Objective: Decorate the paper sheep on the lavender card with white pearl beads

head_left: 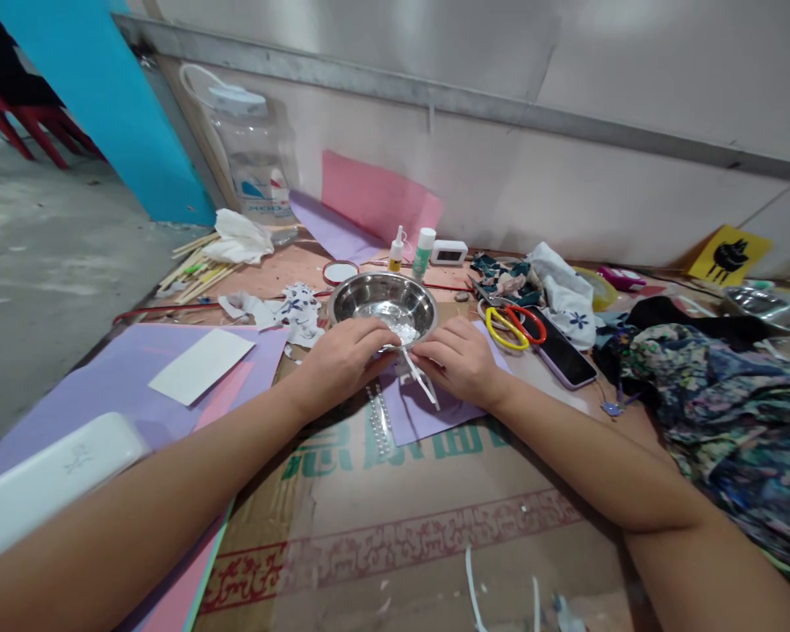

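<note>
A thin white strip (421, 379) hangs down between my hands, its lower end loose. My left hand (350, 358) is closed, its fingers pinching near the strip's upper end. From the other side my right hand (462, 362) is closed too, fingertips at the same strip. Just beyond the fingers stands a shiny metal bowl (383, 294) with small clear or whitish bits inside. Beneath my hands lie a purple paper sheet (427, 423) and a clear sheet of small beads (379, 417). What the fingertips cover is hidden.
To the right are yellow-and-red-handled scissors (510, 329), a phone (566, 355) and patterned cloth (717, 412). Behind the bowl stand a glue stick (424, 253) and a small dropper bottle (396, 252). Coloured paper (72, 386) and a white case (59, 478) lie left.
</note>
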A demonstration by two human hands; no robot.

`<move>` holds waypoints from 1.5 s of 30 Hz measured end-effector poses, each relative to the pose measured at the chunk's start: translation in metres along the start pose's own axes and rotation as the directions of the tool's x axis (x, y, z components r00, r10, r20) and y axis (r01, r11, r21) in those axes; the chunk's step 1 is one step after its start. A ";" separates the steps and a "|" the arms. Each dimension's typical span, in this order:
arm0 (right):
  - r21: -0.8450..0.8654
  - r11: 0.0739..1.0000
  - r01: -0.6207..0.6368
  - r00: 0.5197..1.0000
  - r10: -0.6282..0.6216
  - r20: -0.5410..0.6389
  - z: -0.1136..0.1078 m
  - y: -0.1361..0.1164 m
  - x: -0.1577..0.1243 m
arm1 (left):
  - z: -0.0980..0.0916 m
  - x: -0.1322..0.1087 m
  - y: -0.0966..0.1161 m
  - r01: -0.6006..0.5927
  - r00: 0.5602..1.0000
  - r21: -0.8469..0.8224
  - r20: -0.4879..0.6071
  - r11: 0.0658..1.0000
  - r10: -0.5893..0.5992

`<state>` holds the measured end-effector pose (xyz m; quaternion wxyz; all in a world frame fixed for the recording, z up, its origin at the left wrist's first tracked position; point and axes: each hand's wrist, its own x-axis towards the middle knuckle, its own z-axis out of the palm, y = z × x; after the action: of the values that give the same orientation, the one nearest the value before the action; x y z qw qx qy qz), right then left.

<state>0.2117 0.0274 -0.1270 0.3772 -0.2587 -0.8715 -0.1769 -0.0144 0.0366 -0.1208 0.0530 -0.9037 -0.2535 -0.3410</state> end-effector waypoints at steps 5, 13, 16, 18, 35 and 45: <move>0.005 0.999 0.041 0.999 -0.040 -0.029 -0.003 -0.001 0.002 | -0.001 0.002 0.001 -0.051 0.998 0.043 -0.019 0.998 0.052; -0.010 0.998 0.064 0.998 -0.065 -0.016 -0.005 -0.004 0.005 | -0.004 0.003 0.001 -0.095 0.995 0.068 -0.001 0.993 0.096; -0.023 0.998 0.065 0.998 -0.065 0.003 -0.006 -0.005 0.006 | -0.004 0.002 0.001 -0.087 0.996 0.076 0.015 0.993 0.086; -0.022 0.997 0.078 0.997 -0.077 0.024 -0.007 -0.005 0.006 | -0.003 0.002 0.001 -0.091 0.996 0.081 0.012 0.993 0.090; 0.165 0.959 -0.230 0.965 0.247 -0.087 -0.061 0.012 0.037 | -0.019 0.012 -0.034 0.035 0.984 0.218 0.161 0.975 -0.072; 0.240 0.894 -0.379 0.921 0.389 0.006 -0.013 0.015 0.010 | -0.058 0.012 -0.079 0.099 0.876 0.179 0.452 0.979 -0.171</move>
<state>0.2219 0.0359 -0.1090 0.4511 -0.3749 -0.8099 0.0006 -0.0800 0.0944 -0.0749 0.0346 -0.9324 -0.3462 -0.0974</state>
